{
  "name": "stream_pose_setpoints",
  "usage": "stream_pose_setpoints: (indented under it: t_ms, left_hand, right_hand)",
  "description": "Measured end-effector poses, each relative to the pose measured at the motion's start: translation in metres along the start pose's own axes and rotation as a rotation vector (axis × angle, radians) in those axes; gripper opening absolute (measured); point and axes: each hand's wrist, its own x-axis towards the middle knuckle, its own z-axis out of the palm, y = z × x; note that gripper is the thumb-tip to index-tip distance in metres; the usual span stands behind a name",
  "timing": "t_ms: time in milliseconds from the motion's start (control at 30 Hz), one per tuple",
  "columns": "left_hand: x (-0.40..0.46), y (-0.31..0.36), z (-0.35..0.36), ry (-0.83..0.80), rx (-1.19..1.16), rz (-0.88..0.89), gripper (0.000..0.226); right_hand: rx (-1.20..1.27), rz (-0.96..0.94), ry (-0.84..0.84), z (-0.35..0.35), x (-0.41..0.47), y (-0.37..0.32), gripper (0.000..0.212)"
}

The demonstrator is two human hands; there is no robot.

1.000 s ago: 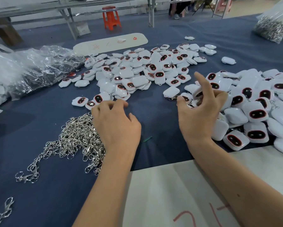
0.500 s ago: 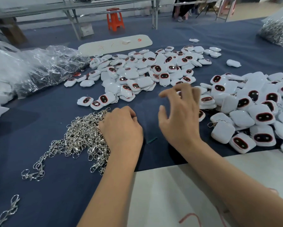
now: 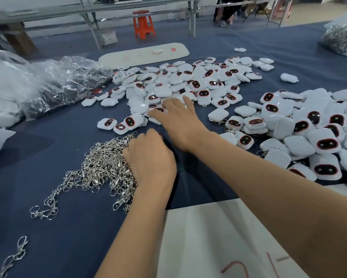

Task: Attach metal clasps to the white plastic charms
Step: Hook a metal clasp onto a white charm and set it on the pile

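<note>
White plastic charms with dark red-rimmed faces lie in a loose heap (image 3: 188,83) in the middle of the blue cloth. A second heap (image 3: 309,127) at the right has clasps showing under some charms. My right hand (image 3: 176,117) reaches forward with straight fingers, and its fingertips touch charms at the near edge of the middle heap. My left hand (image 3: 150,159) rests on the right side of a pile of silver metal clasps (image 3: 102,167). Its fingers curl down into the clasps and their tips are hidden.
A white board (image 3: 218,237) lies under my right forearm at the table's near edge. Crumpled clear plastic bags (image 3: 48,83) sit at the left, a bag of clasps (image 3: 341,39) at the far right, a long white tray (image 3: 144,54) behind the charms. A loose clasp chain (image 3: 14,255) lies at the bottom left.
My right hand left the right heap, swung left and forward, and now touches the middle heap. My left hand stayed on the clasp pile and curled its fingers tighter.
</note>
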Motion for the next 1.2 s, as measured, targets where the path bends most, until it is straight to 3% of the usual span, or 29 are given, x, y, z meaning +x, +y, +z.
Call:
stream_pose_setpoints:
  t_ms: [167,267,467,567,767,867,1000,1100,1200]
  left_hand:
    - [-0.001,0.001,-0.003,0.004,-0.026,-0.028,0.025]
    - [-0.001,0.001,-0.004,0.022,-0.072,-0.022,0.028]
    - [-0.002,0.004,-0.005,0.177,-0.306,0.079,0.024]
    - [-0.005,0.007,-0.003,0.231,-0.433,0.117,0.023]
    - [-0.003,0.013,-0.004,0.153,-0.658,0.169,0.026]
    - [-0.005,0.016,-0.005,0.106,-0.724,0.200,0.026]
    - [-0.006,0.019,-0.002,0.027,-0.796,0.197,0.025]
    - [-0.006,0.020,0.001,-0.019,-0.864,0.155,0.027]
    - [-0.005,0.019,0.004,-0.057,-0.995,0.066,0.031]
  right_hand:
    - [0.170,0.100,0.099,0.002,-0.023,0.002,0.060]
    - [0.162,0.216,0.107,0.008,-0.034,0.007,0.028]
    - [0.182,0.304,0.227,0.007,-0.064,0.034,0.033]
    - [0.091,0.409,0.209,0.002,-0.072,0.057,0.031]
    - [0.001,0.520,0.187,-0.005,-0.072,0.082,0.028]
    - [0.078,0.620,0.200,-0.009,-0.071,0.085,0.026]
    - [0.113,0.569,0.323,-0.014,-0.074,0.070,0.041]
    - [0.272,0.539,0.367,-0.020,-0.077,0.047,0.041]
    - [0.598,0.564,0.306,-0.017,-0.083,0.022,0.033]
